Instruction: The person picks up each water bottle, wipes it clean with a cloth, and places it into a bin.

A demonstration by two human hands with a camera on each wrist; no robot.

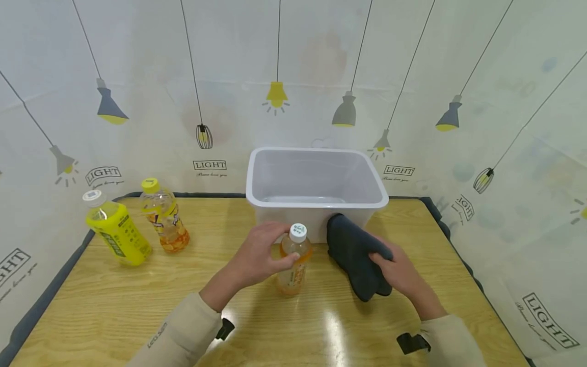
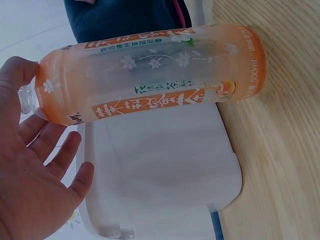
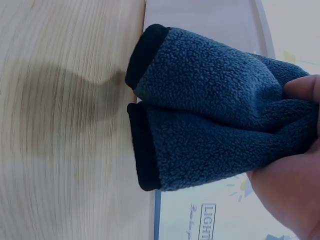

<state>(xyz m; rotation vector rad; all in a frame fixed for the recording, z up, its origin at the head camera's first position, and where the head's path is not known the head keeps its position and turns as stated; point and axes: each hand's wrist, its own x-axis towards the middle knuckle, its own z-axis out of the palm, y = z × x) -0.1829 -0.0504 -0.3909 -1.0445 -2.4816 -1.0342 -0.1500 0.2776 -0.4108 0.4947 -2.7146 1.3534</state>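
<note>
My left hand (image 1: pixel 260 255) pinches a clear bottle with an orange label (image 1: pixel 291 278) near its neck, thumb on one side and forefinger on the other. It is upright and has a white cap (image 1: pixel 298 233); whether its base touches the table cannot be told. In the left wrist view, the bottle's printed label (image 2: pixel 150 75) faces the camera, and the other fingers spread loosely below the neck. A dark blue towel (image 1: pixel 355 250), fuzzy with black edging, hangs folded from my right hand (image 1: pixel 403 270), gripped between thumb and fingers. The right wrist view shows the towel's folds (image 3: pixel 210 110) above the table.
Behind both hands stands a white plastic bin (image 1: pixel 316 205), open at the top. On the left side of the wooden table (image 1: pixel 220 326) are a yellow-green bottle (image 1: pixel 120 232) and a yellow-capped bottle (image 1: pixel 166 216). A lamp-printed curtain (image 1: pixel 238 122) surrounds the table's back and sides.
</note>
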